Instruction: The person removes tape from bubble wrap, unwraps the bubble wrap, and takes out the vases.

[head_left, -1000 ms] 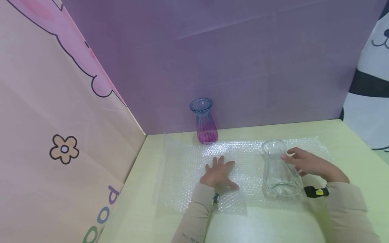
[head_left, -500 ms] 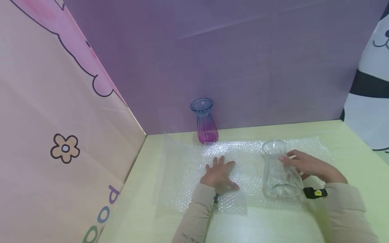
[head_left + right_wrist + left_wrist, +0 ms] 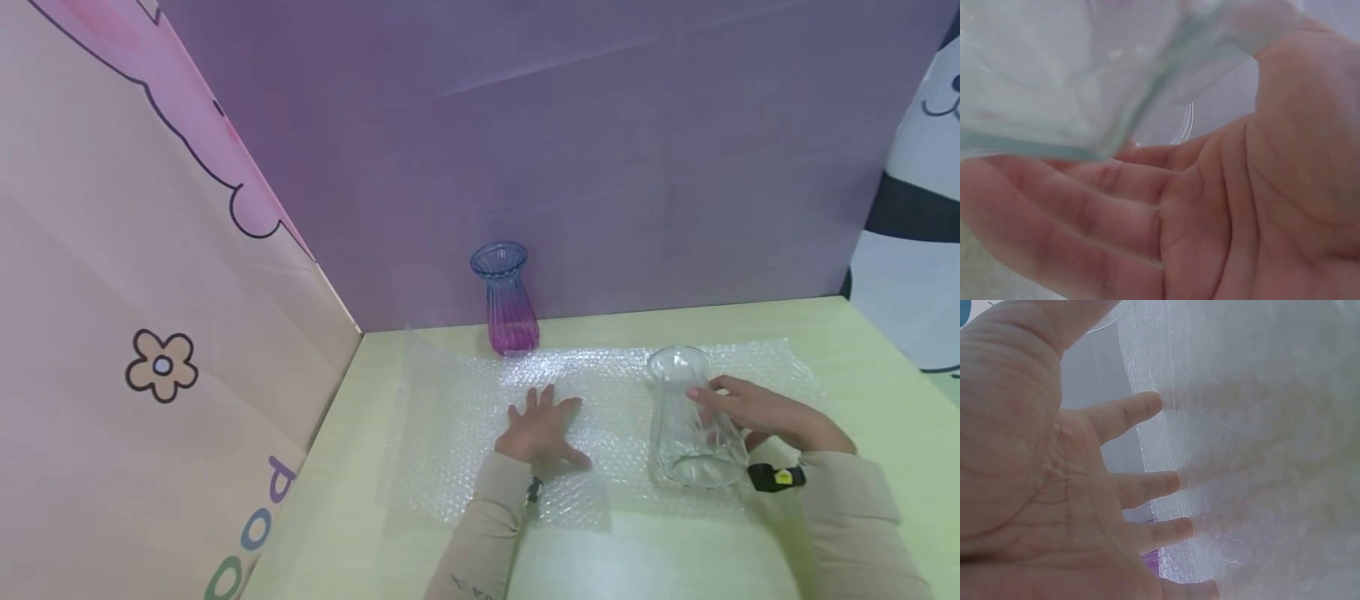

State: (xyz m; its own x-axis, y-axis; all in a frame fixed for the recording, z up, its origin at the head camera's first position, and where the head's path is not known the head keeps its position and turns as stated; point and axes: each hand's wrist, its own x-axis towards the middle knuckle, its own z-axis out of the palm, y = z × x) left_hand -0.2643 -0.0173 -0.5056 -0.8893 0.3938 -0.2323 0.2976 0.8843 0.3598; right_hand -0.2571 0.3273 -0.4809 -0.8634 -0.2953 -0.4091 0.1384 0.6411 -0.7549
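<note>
A clear glass vase (image 3: 678,425) stands on the right part of a sheet of bubble wrap (image 3: 450,433). My right hand (image 3: 765,410) holds the vase from its right side, thumb on the near face and fingers behind the glass. In the right wrist view the fingers (image 3: 1085,206) curve under the thick greenish glass edge (image 3: 1141,106). My left hand (image 3: 538,429) rests on the bubble wrap with its fingers spread. From the left wrist, the fingertips (image 3: 1172,481) meet the wrap, which fills the right of that view.
Behind the wrap stands a ribbed vase (image 3: 510,308), blue at the flared rim and pink at the base. It is close to the purple back wall (image 3: 600,167). A printed wall (image 3: 247,350) bounds the pale table (image 3: 330,500) on the left.
My right hand has shifted slightly left, its thumb farther across the glass vase. The vase, the left hand and the bubble wrap stay in place.
</note>
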